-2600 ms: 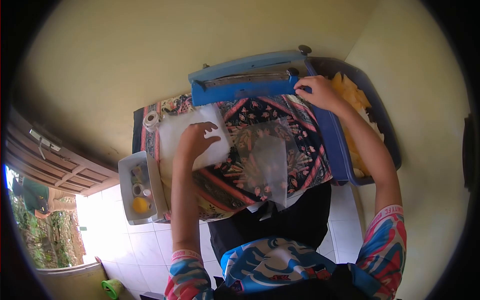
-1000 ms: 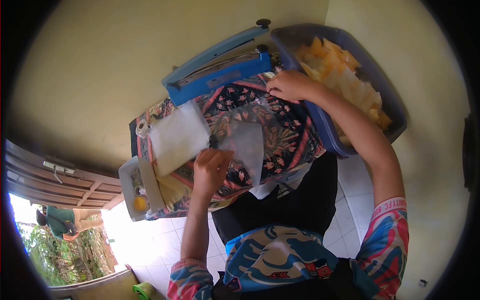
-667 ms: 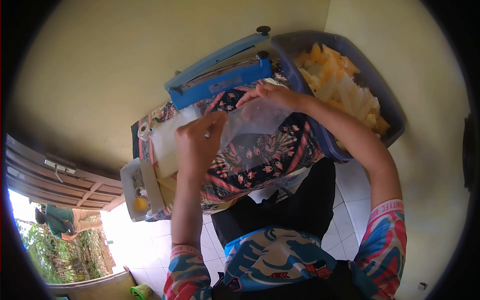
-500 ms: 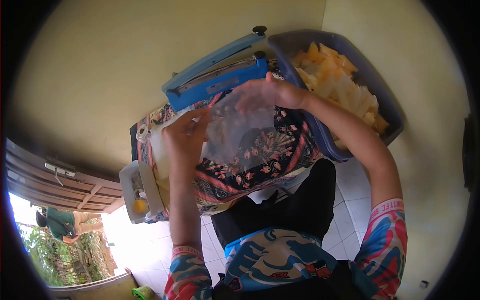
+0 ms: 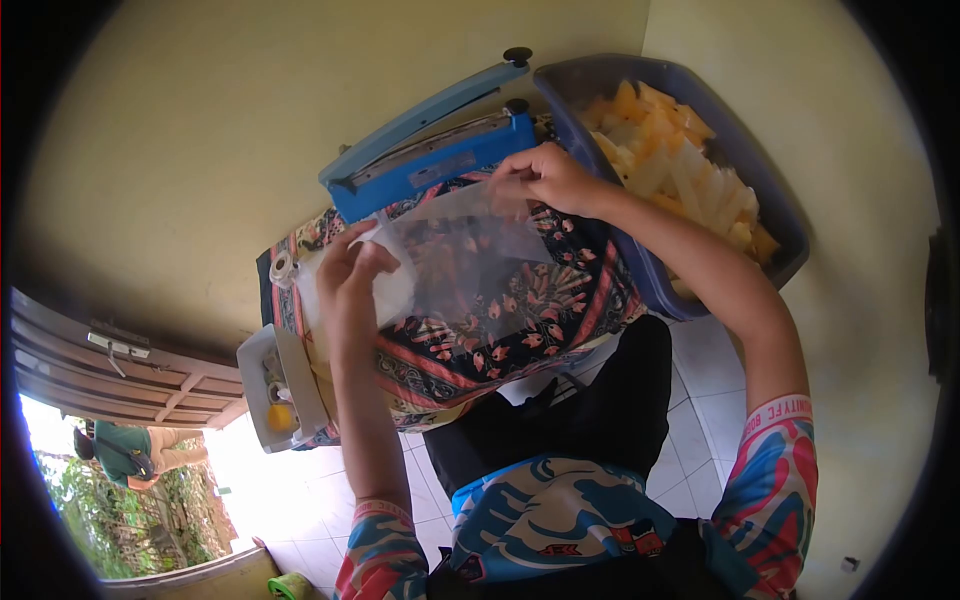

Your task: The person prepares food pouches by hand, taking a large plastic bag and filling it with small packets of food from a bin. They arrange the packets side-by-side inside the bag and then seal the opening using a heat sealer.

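A clear plastic bag (image 5: 465,260) stretches over the patterned cloth (image 5: 530,300). At its upper right corner, the fingers of my right hand (image 5: 550,178) are pinched on the plastic. My left hand (image 5: 352,275) is at the left, over a whitish plastic stack (image 5: 395,285), its thumb and fingers apart; whether it touches the plastic is unclear. Behind both hands stands the blue sealer (image 5: 430,165) with its long arm raised.
A dark tub (image 5: 660,290) of filled yellowish bags (image 5: 690,150) stands at the right. A grey box (image 5: 262,400) and a tape roll (image 5: 283,268) are at the left. Beyond the doorway is a person (image 5: 120,450).
My right hand has gone from spread fingers to a pinch on the plastic. My left hand has shifted slightly left and down, and its fingers have opened. More of the whitish stack shows.
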`<action>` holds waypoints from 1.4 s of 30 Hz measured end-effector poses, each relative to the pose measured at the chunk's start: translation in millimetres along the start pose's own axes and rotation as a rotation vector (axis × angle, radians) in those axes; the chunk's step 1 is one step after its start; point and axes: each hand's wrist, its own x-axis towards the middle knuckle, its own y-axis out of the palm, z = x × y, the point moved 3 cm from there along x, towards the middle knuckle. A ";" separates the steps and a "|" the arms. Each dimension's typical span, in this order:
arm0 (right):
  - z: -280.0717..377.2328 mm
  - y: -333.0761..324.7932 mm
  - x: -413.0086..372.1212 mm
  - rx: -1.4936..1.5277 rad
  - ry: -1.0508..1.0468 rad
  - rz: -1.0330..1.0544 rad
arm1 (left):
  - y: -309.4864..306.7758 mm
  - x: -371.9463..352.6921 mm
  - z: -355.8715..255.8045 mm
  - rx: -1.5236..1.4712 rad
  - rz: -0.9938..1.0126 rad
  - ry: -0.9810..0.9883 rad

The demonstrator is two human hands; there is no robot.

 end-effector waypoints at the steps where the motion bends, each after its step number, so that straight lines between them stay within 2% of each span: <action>1: 4.9 0.2 -1.3 0.109 0.048 0.003 | 5.1 -1.0 10.8 -0.218 0.014 0.053; 2: 11.3 -0.8 -3.9 0.217 0.095 0.005 | 6.6 -1.7 23.1 -0.436 0.029 0.107; 3: 15.4 -0.3 -5.7 0.325 0.143 0.007 | 1.9 -3.7 43.6 -0.492 0.054 0.010; 6: 12.4 1.3 -4.6 0.439 0.182 -0.066 | 21.8 -19.2 66.5 -0.581 0.126 0.003; 7: 10.2 1.7 -4.4 0.448 0.192 -0.088 | 27.7 -24.3 67.2 -0.507 0.161 -0.062; 10: 5.3 3.8 -3.6 0.467 0.241 -0.134 | 43.3 -38.1 84.0 -0.411 0.264 -0.030; 11: 5.8 4.2 -4.2 0.465 0.270 -0.139 | 44.3 -39.8 94.2 -0.467 0.284 -0.017; 14: 10.6 4.8 -6.7 0.439 0.306 -0.147 | 61.6 -47.4 86.6 -0.160 0.188 -0.084; 15: 11.5 5.2 -7.2 0.427 0.311 -0.149 | 64.8 -47.9 92.3 -0.113 0.155 -0.031; 18: 10.8 6.7 -7.1 0.422 0.310 -0.125 | 57.9 -51.3 120.5 -0.219 0.113 -0.320; 19: 9.7 6.1 -6.7 0.425 0.308 -0.110 | 59.2 -50.2 118.7 -0.198 0.059 -0.230; 22: 7.9 4.4 -7.1 0.381 0.332 -0.060 | 35.2 -37.0 112.9 -0.369 -0.118 -0.184; 24: 10.8 6.7 -9.4 0.282 0.384 -0.016 | 10.0 -25.1 94.7 -0.371 -0.191 -0.175; 26: 10.4 14.5 -12.2 0.183 0.417 0.176 | -0.5 -11.5 61.2 -0.176 -0.288 -0.025; 28: 8.9 23.1 -15.7 0.095 0.440 0.338 | -22.8 -0.5 38.7 -0.016 -0.229 -0.024; 32: 4.2 39.9 -22.4 -0.052 0.488 0.559 | -55.3 23.6 -12.1 0.368 0.009 -0.168; 35: 2.5 43.2 -24.0 -0.085 0.494 0.635 | -90.0 55.7 -26.5 0.558 0.020 -0.212; 41: -10.0 32.0 -18.8 -0.136 0.461 0.542 | -160.9 122.6 48.4 0.723 0.238 -0.405; 42: -14.3 30.2 -17.8 -0.168 0.459 0.541 | -171.7 128.3 64.1 0.799 0.262 -0.379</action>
